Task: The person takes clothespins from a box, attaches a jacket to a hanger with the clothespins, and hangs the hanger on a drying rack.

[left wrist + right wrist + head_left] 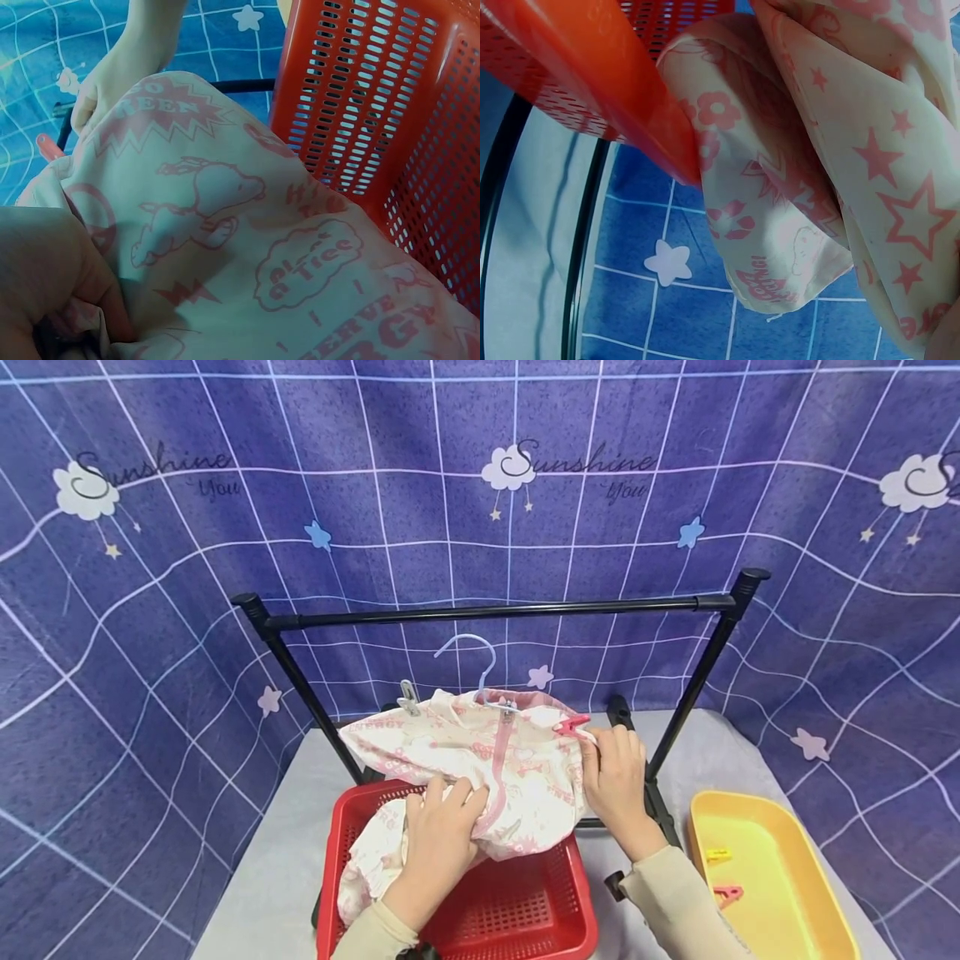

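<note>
A white garment with pink print [540, 785] hangs bunched from a hanger [483, 660] in the head view. A metal clip [408, 697] stands up at its left, and a second metal clip [507, 707] sits near the middle. My left hand [442, 831] grips the garment's lower part over the basket; in the left wrist view its fingers [71, 274] curl into the cloth. My right hand [618, 777] pinches the garment's right edge, right beside a pink clothespin [572, 725] fastened there. The right fingertips are partly hidden.
A red basket [585, 914] stands below, with more printed cloth [367, 860] at its left. Behind is a black rack with a crossbar [480, 612]. At the right, a yellow tray [795, 868] holds a yellow clothespin [717, 854] and a pink one [727, 894].
</note>
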Action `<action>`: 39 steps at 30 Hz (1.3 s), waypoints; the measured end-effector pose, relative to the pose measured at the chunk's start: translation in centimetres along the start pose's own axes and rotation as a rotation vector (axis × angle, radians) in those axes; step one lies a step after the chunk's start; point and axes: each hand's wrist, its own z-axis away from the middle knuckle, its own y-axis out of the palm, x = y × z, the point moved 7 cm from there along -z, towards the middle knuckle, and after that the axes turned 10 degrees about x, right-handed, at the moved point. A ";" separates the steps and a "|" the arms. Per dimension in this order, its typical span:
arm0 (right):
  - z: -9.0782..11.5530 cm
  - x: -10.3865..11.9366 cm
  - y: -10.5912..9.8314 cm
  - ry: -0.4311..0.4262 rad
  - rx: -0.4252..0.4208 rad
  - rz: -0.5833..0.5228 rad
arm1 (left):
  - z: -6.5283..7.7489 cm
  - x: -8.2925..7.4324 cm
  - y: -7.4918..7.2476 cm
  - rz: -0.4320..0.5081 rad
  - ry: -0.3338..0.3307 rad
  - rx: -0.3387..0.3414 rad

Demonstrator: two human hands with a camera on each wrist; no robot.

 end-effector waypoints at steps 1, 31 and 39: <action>0.0 0.0 0.0 -0.001 0.000 0.001 | -0.1 0.0 -0.1 -0.003 0.006 -0.007; -1.1 0.7 -2.4 -0.033 -0.077 -0.020 | -1.9 -0.3 -2.0 -0.012 0.150 -0.098; -1.2 0.6 -2.7 -0.039 -0.096 -0.030 | -2.4 -0.5 -2.7 -0.009 0.189 -0.216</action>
